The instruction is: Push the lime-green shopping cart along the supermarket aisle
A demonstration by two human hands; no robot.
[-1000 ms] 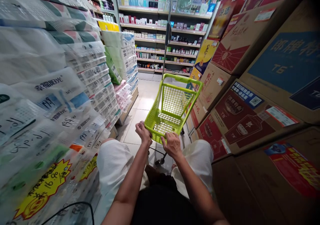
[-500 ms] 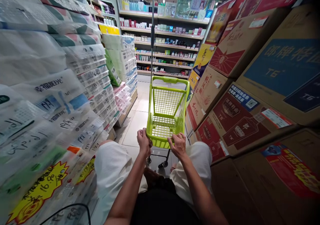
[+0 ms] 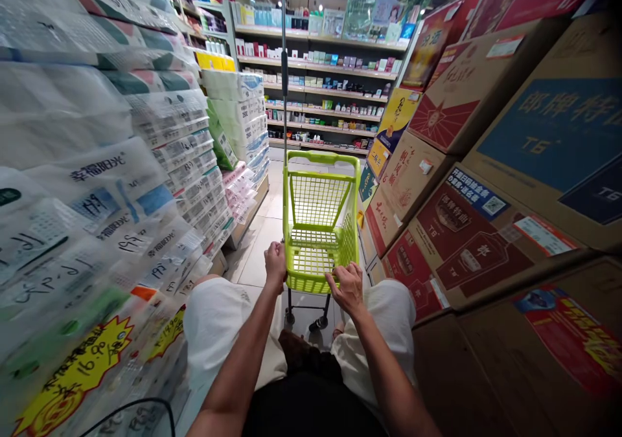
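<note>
A small lime-green shopping cart [image 3: 311, 284] with lattice walls and a bare basket floor stands between my knees. My left hand [image 3: 276, 263] is closed on the cart's near left corner; its fingertips are partly hidden behind the rim. On the near right corner, my right hand [image 3: 348, 287] curls its fingers over the rim, thumb on the near side. A thin dark pole [image 3: 284, 74] rises upright from the cart's left side. Dark legs and wheels [image 3: 318, 324] show below the basket.
Plastic-wrapped paper packs [image 3: 165, 230] are stacked high along the left, with yellow price signs [image 3: 82, 366]. Cardboard cartons [image 3: 437, 217] form a wall close on the right. Pale floor tiles [image 3: 253, 246] lead to shelves [image 3: 321, 90] of small boxes and bottles.
The cart's far end and its pole have swung a little to the left, and the gap by the right-hand cartons is wider. Both hands stay at the near corners.
</note>
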